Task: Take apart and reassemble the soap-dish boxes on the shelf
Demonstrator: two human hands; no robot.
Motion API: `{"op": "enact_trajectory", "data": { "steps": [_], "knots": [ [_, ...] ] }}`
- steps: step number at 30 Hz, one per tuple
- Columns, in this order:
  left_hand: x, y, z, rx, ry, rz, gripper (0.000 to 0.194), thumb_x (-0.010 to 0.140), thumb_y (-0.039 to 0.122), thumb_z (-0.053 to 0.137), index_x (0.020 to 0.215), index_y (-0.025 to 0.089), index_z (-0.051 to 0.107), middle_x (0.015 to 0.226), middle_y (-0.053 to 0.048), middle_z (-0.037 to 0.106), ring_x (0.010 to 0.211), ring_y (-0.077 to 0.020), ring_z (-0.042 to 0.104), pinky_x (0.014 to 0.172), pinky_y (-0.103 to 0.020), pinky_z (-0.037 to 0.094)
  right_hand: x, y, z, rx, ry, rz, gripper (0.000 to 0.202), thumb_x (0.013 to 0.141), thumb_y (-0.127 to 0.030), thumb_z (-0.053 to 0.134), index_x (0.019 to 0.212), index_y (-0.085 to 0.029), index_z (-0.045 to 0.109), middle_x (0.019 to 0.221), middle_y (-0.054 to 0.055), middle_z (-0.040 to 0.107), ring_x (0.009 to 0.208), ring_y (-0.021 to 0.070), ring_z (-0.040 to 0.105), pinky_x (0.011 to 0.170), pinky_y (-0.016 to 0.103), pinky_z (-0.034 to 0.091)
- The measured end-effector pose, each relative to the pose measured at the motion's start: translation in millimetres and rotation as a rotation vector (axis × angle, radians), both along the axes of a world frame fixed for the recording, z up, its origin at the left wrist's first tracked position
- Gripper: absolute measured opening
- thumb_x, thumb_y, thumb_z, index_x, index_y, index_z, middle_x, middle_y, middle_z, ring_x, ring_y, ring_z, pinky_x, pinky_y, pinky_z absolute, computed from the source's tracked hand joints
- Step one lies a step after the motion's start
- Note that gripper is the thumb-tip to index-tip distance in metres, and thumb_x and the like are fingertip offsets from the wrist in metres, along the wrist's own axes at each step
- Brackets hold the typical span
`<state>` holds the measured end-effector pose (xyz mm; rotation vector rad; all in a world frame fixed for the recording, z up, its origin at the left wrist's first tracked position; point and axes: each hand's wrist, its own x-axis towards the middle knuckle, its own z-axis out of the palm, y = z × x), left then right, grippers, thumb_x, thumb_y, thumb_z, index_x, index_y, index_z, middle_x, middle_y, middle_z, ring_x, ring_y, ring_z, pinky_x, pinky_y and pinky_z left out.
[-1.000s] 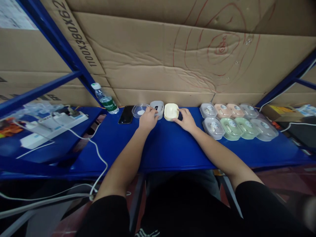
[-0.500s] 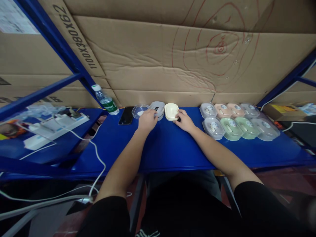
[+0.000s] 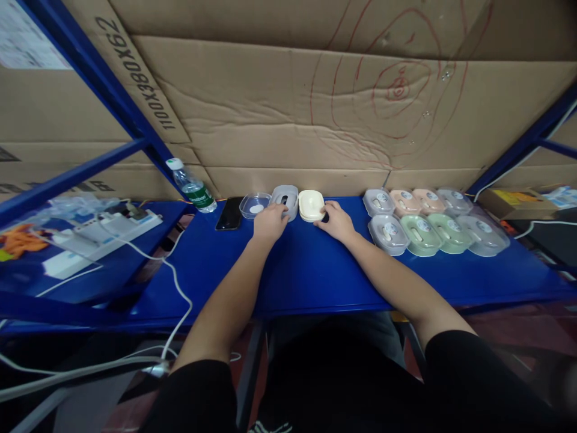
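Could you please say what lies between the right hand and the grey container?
The head view shows a cream container between right hand and grey container.

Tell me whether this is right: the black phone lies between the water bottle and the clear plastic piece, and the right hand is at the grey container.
Not quite: the head view shows the right hand at the cream container, not the grey container. The black phone does lie between the water bottle and the clear plastic piece.

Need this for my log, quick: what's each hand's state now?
Left hand: at the grey container; grip cannot be told.
Right hand: at the cream container, right side; grip cannot be told.
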<state>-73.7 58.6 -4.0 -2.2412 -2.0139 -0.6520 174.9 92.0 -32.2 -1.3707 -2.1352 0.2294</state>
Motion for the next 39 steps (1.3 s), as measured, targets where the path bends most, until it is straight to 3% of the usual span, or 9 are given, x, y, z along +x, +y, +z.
{"op": "enact_trajectory", "data": {
  "steps": [7, 12, 17, 23, 26, 28, 32, 35, 39],
  "knots": [
    [2.8, -3.1, 4.8, -0.007, 0.066, -0.007, 0.030, 0.095, 0.030, 0.063, 0.123, 0.022, 0.071, 0.125, -0.013, 0.072, 0.113, -0.0302, 0.069, 0.095, -0.044, 0.054, 15.8, -19.2, 32.0, 0.064, -0.135, -0.086, 0.063, 0.086, -0.055, 0.074, 0.135, -0.016, 0.063, 0.142, 0.021, 0.061, 0.129, 0.0422, 0.058, 0.108, 0.058, 0.046],
    [4.2, -0.4, 4.9, 0.021, 0.124, -0.032, 0.029, 0.095, 0.031, 0.062, 0.120, 0.019, 0.072, 0.121, -0.015, 0.072, 0.113, -0.0330, 0.069, 0.094, -0.046, 0.053, 67.6, -39.0, 71.7, -0.049, -0.204, -0.190, 0.066, 0.091, -0.067, 0.063, 0.133, -0.016, 0.067, 0.125, 0.022, 0.072, 0.114, 0.0434, 0.068, 0.095, 0.056, 0.052],
    [7.8, 3.6, 2.4, 0.023, 0.116, -0.046, 0.026, 0.095, 0.032, 0.062, 0.116, 0.020, 0.073, 0.116, -0.014, 0.073, 0.112, -0.0322, 0.069, 0.096, -0.046, 0.050, 107.9, -48.5, 85.4, -0.133, -0.360, -0.331, 0.079, 0.086, -0.075, 0.063, 0.136, -0.014, 0.066, 0.112, 0.024, 0.076, 0.106, 0.0466, 0.071, 0.089, 0.058, 0.053],
    [8.1, -3.7, 3.7, 0.065, 0.080, -0.009, 0.031, 0.095, 0.038, 0.064, 0.120, 0.021, 0.073, 0.123, -0.014, 0.070, 0.110, -0.0309, 0.069, 0.092, -0.042, 0.053, 86.2, -60.0, 80.5, -0.154, -0.347, -0.009, 0.082, 0.084, -0.064, 0.073, 0.152, -0.022, 0.055, 0.132, 0.019, 0.072, 0.120, 0.0441, 0.067, 0.098, 0.057, 0.053],
    [8.2, -8.6, 6.7, 0.092, 0.028, 0.010, 0.035, 0.095, 0.042, 0.065, 0.122, 0.021, 0.072, 0.126, -0.013, 0.068, 0.111, -0.0296, 0.068, 0.094, -0.040, 0.053, 68.5, -65.3, 73.9, -0.096, -0.279, 0.252, 0.089, 0.081, -0.052, 0.081, 0.159, -0.026, 0.045, 0.157, 0.014, 0.053, 0.143, 0.0411, 0.051, 0.114, 0.057, 0.045],
    [10.2, -11.5, 9.1, 0.118, -0.011, -0.005, 0.035, 0.096, 0.042, 0.064, 0.122, 0.021, 0.072, 0.127, -0.013, 0.067, 0.113, -0.0284, 0.067, 0.096, -0.039, 0.053, 62.6, -64.8, 68.1, -0.065, -0.280, 0.238, 0.099, 0.073, -0.049, 0.088, 0.159, -0.028, 0.044, 0.166, 0.013, 0.041, 0.152, 0.0441, 0.037, 0.120, 0.062, 0.036],
    [20.3, -19.2, 14.1, 0.171, -0.073, -0.154, 0.032, 0.098, 0.043, 0.062, 0.116, 0.020, 0.073, 0.123, -0.011, 0.069, 0.115, -0.0257, 0.066, 0.100, -0.038, 0.052, 68.0, -58.8, 61.1, -0.178, -0.341, 0.043, 0.108, 0.061, -0.047, 0.095, 0.157, -0.025, 0.048, 0.163, 0.019, 0.043, 0.144, 0.0508, 0.046, 0.113, 0.064, 0.043],
    [32.4, -28.6, 17.0, 0.183, -0.101, -0.365, 0.039, 0.093, 0.051, 0.069, 0.117, 0.020, 0.072, 0.121, -0.011, 0.070, 0.116, -0.0250, 0.066, 0.103, -0.040, 0.052, 77.6, -56.2, 62.5, -0.240, -0.317, 0.098, 0.103, 0.062, -0.046, 0.093, 0.154, -0.024, 0.052, 0.153, 0.017, 0.055, 0.130, 0.0437, 0.061, 0.103, 0.054, 0.053],
    [49.1, -39.9, 16.5, 0.159, -0.113, -0.632, 0.071, 0.078, 0.061, 0.081, 0.135, 0.022, 0.063, 0.133, -0.013, 0.065, 0.125, -0.0297, 0.062, 0.109, -0.047, 0.050, 81.7, -56.6, 67.2, -0.221, -0.212, 0.240, 0.096, 0.064, -0.051, 0.090, 0.149, -0.025, 0.056, 0.142, 0.014, 0.062, 0.125, 0.0376, 0.064, 0.104, 0.050, 0.053]
  ]
}}
